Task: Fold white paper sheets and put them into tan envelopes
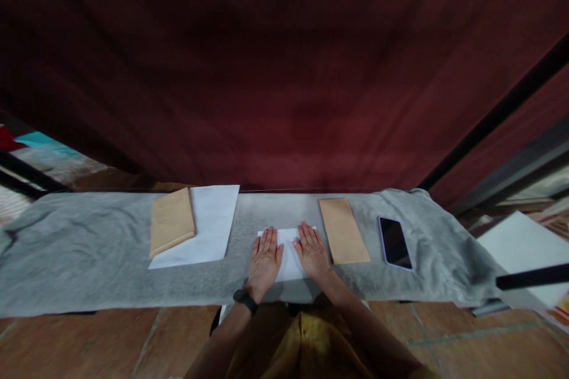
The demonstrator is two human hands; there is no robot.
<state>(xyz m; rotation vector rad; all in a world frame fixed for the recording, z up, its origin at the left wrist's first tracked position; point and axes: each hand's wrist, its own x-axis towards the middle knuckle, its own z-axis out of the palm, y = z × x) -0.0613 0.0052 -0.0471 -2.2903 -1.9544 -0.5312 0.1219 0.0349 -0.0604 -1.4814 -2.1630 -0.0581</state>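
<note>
My left hand (265, 259) and my right hand (312, 250) lie flat, side by side, fingers stretched out, pressing on a small folded white paper (290, 254) on the grey cloth (89, 249). A dark watch sits on my left wrist. A brown envelope (344, 230) lies just right of my right hand. Further left, another brown envelope (171, 220) rests on a white sheet (213, 222).
A dark phone (395, 242) lies face up right of the envelope. A dark red curtain (284, 71) hangs behind the narrow cloth-covered table. Black bars (531, 277) and a white board (524, 249) stand at the right. Tiled floor shows below.
</note>
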